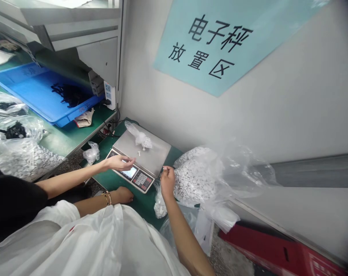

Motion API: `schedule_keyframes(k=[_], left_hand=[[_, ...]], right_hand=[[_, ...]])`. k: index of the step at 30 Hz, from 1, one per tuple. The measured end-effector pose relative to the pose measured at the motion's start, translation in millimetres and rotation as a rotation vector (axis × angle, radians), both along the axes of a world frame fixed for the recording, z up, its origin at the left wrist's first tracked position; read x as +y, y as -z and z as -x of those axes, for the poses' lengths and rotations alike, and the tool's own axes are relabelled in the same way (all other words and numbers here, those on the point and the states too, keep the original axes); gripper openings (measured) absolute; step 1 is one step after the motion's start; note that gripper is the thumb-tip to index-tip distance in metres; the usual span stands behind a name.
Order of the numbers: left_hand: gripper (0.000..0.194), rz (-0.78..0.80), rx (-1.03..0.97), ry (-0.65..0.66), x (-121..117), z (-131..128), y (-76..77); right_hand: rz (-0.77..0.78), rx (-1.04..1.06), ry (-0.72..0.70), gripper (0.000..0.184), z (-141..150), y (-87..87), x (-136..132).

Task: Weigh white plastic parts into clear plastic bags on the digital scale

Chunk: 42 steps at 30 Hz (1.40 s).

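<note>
My right hand (167, 181) reaches up from the lower right. Its fingers are pinched on a small white part at the near right corner of the electronic scale (150, 155). It sits against a large clear plastic bag of white parts (195, 178). My left hand (124, 195), with a bracelet at the wrist, rests curled as a fist on the green table (146, 205) just in front of the scale's keypad (142, 180). A small knotted bag of white parts (139, 138) and one loose part lie on the scale's pan.
A co-worker's hand (119, 162), on an arm with a black sleeve, reaches in from the left over the scale's display. A blue tray (27, 90) with black parts sits on the bench at left, and bags of parts (21, 157) lie nearer. A red crate (277, 249) stands at lower right.
</note>
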State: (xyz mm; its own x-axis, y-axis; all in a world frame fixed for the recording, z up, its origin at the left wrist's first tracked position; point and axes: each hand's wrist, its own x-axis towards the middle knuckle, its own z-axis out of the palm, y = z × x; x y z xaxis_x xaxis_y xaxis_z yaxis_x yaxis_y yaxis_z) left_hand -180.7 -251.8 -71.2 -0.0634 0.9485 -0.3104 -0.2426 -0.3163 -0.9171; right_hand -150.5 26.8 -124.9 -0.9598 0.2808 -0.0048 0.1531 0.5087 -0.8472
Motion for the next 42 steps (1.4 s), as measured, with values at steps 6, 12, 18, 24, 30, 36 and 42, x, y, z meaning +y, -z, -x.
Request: schedule_keyframes(k=[6, 12, 18, 24, 30, 36, 42], left_hand=[[0.029, 0.446, 0.325, -0.018, -63.4, -28.3, 38.9], [0.024, 0.34, 0.282, 0.005, -63.9, -29.3, 46.0], [0.02, -0.109, -0.568, -0.104, -7.1, 2.7, 27.8], [0.033, -0.684, -2.132, -0.319, 28.9, 40.3, 34.9], [0.032, -0.799, -2.427, -0.231, 72.3, 63.5, 14.7], [0.04, -0.01, -0.44, -0.212, 16.0, 9.3, 1.8], [0.06, 0.416, 0.097, -0.042, -52.3, -44.1, 34.4]], right_hand=[[-0.005, -0.012, 0.007, 0.04, -3.4, 8.2, -0.2], [0.001, -0.01, 0.013, 0.041, -2.9, 7.7, -0.3], [0.004, -0.011, 0.018, 0.041, -2.9, 7.1, -0.6], [0.014, -0.005, 0.026, 0.039, -3.9, 7.6, 0.4], [0.021, 0.002, 0.028, 0.039, -5.4, 8.2, 0.9], [0.041, 0.006, 0.032, 0.038, -6.4, 5.5, -1.4], [0.057, 0.003, 0.025, 0.038, -0.7, 1.6, -4.5]])
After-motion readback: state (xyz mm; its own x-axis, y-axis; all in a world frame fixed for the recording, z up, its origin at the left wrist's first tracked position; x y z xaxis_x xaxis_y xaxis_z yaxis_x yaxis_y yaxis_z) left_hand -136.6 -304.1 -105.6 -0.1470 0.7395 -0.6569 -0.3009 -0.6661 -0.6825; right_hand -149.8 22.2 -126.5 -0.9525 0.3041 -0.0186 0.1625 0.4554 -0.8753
